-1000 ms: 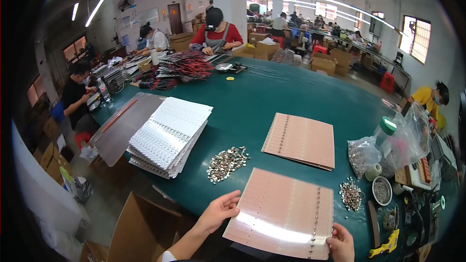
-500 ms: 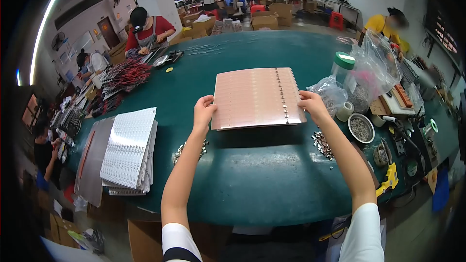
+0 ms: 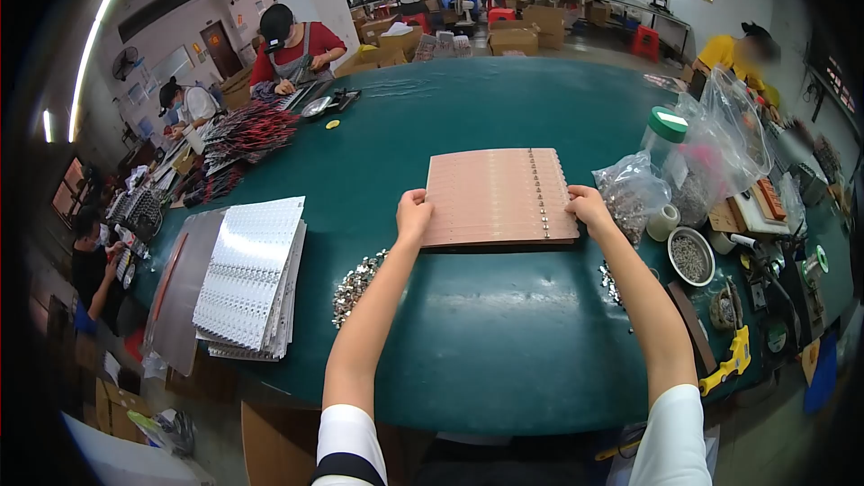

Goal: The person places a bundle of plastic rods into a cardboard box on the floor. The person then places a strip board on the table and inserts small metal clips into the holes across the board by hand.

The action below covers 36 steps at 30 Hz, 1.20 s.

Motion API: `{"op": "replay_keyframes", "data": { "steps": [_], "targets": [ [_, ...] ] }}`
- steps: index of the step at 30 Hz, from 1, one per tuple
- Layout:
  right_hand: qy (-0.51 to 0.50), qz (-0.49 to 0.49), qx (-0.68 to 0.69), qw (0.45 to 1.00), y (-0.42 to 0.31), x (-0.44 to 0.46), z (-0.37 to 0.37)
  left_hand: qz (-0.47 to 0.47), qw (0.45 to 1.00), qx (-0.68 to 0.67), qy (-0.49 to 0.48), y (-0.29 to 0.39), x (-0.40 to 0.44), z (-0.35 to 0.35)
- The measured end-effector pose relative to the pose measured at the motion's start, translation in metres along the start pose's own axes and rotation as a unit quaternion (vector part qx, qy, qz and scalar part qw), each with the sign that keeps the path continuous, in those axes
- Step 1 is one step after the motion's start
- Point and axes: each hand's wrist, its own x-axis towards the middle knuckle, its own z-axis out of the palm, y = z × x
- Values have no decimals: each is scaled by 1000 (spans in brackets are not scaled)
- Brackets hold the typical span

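Note:
A stack of thin tan-pink panels (image 3: 486,198), with a row of small metal parts along its right side, is between my hands at the middle of the table. My left hand (image 3: 414,216) is closed on the stack's left edge. Along the opposite edge, my right hand (image 3: 589,207) grips it with bent fingers. The stack's lower edge is on or very near the tabletop; I cannot tell which. A heap of small shiny metal pieces (image 3: 353,290) lies beside my left forearm. Another heap of metal pieces (image 3: 610,284) is partly hidden by my right forearm.
Silvery strip-patterned sheets (image 3: 245,274) are piled at left on the green table (image 3: 486,351). To the right stand a green-lidded jar (image 3: 664,130), plastic bags (image 3: 630,189), a bowl of small parts (image 3: 691,256) and a yellow glue gun (image 3: 727,362). Co-workers sit around the table's far side.
Both hands have lowered the stack of panels toward the tabletop, and the dark shadow beneath it has shrunk. My view has shifted slightly, so more of the left metal heap shows.

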Motion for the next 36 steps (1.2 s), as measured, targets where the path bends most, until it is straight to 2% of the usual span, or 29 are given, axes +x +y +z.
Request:
{"op": "replay_keyframes", "data": {
  "steps": [7, 10, 13, 15, 17, 19, 21, 23, 24, 25, 27, 29, 31, 33, 34, 35, 36],
  "targets": [
    [63, -89, -122, 987, 37, 21, 11, 15, 999, 39, -18, 8, -8, -5],
    [67, -76, -162, 982, 37, 20, 12, -12, 999, 32, -30, 10, -7, -6],
    [54, -117, -187, 974, 53, 30, 6, -16, 998, 22, -54, 12, -10, 1],
    [2, -59, -253, 966, 28, 14, -1, 28, 997, 56, -47, -5, -1, 3],
    [89, -227, -289, 926, 61, 18, -11, 106, 984, 134, -55, 30, -28, -25],
    [1, -286, -270, 919, 23, -40, -26, 204, 951, 207, -107, 67, -56, -76],
    [-122, -239, -107, 957, -22, -116, -34, 242, 882, 386, -120, 90, -82, -139],
    [-200, -142, -18, 969, -43, -174, -49, 165, 809, 564, -20, 107, -106, -194],
    [-200, -140, -17, 970, -43, -189, -57, 65, 774, 630, 15, 116, -114, -218],
    [-206, -122, -6, 971, -40, -204, -64, 62, 684, 716, 126, 91, -119, -240],
    [-202, -95, 10, 975, -27, -216, -73, -127, 725, 677, -3, 88, -113, -288],
    [-129, -134, 77, 980, -1, -207, -78, -59, 698, 711, -62, 85, -121, -307],
    [-93, -153, 185, 966, 15, -199, -74, 36, 685, 725, -58, 91, -131, -314],
    [-66, -162, 105, 979, 11, -201, -74, 45, 674, 732, -90, 98, -130, -326],
    [-74, -160, 121, 977, 12, -203, -75, 49, 666, 741, -69, 103, -127, -333],
    [-81, -156, 136, 975, 14, -205, -78, 63, 659, 749, 0, 126, -137, -331],
    [-71, -157, 123, 977, 13, -207, -80, 54, 601, 796, 50, 136, -130, -343]
  ]
}}
